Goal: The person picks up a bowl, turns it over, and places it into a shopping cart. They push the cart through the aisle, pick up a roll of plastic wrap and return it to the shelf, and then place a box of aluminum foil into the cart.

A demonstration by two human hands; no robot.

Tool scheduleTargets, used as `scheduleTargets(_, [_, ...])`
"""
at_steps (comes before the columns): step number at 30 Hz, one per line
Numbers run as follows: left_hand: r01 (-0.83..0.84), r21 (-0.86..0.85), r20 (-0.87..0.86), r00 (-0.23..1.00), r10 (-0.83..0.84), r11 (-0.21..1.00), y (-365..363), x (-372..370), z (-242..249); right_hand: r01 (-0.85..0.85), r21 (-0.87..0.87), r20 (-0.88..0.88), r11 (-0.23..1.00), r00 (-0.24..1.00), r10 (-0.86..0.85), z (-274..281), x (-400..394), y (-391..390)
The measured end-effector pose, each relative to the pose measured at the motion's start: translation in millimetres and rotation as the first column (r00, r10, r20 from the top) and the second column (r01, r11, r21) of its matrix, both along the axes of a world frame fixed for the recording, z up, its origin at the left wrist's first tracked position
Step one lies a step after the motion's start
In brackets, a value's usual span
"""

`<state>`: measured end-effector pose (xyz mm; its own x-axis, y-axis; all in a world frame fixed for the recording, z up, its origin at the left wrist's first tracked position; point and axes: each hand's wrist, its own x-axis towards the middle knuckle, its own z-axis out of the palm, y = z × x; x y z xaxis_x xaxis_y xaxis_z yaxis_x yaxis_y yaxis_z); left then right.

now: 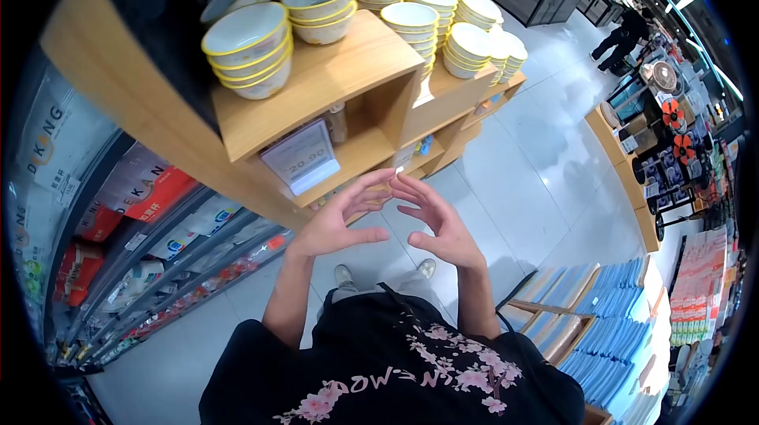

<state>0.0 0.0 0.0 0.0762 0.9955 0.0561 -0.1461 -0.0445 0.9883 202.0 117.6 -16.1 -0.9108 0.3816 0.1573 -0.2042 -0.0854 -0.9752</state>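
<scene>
Both bare hands are raised in front of my body, palms turned toward each other. The fingers of my left hand (341, 216) are apart and lightly curved, holding nothing. My right hand (439, 226) mirrors it, also without anything in it. The index fingertips come together or nearly so at the top, while a gap separates the thumbs. Just beyond the hands stands a wooden display shelf (316, 81). A price sign (300, 158) reading 20.90 leans on its lower level, to the upper left of my left hand. Stacked yellow-rimmed bowls (249, 47) sit on top.
Packaged goods (146, 180) fill dark shelving on the left. At the lower right are stacks of blue packages (613, 298) in a wooden rack. A low display stand (624, 172) runs along the right side. Far off at the upper right is a person (627, 36) in dark clothes.
</scene>
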Motion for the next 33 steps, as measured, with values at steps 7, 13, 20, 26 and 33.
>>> scheduleTargets(7, [-0.075, 0.06, -0.068, 0.995, 0.079, 0.995, 116.1, 126.3, -15.4, 0.111, 0.047, -0.035, 0.993, 0.993, -0.109, -18.8, 100.0, 107.7])
scheduleTargets(13, [-0.076, 0.016, -0.083, 0.994, 0.077, 0.997, 182.6, 184.1, -12.4, 0.153, 0.06, 0.003, 0.986, 0.988, -0.154, -25.1, 161.3, 173.8])
scheduleTargets(20, [-0.228, 0.008, -0.142, 0.964, 0.227, 0.974, 223.3, 187.2, -15.6, 0.077, 0.02, -0.031, 0.997, 0.997, -0.077, -31.6, 143.9, 229.1])
scheduleTargets(26, [-0.343, 0.11, -0.167, 0.919, 0.358, 0.933, 282.5, 152.5, -27.2, 0.12, 0.161, 0.001, 0.98, 0.993, -0.122, -23.3, 105.3, 278.7])
scheduleTargets(33, [-0.62, 0.396, -0.391, 0.553, 0.736, 0.677, 381.3, 98.3, -27.6, 0.295, 0.549, 0.084, 0.782, 0.911, -0.403, -11.3, 51.6, 385.5])
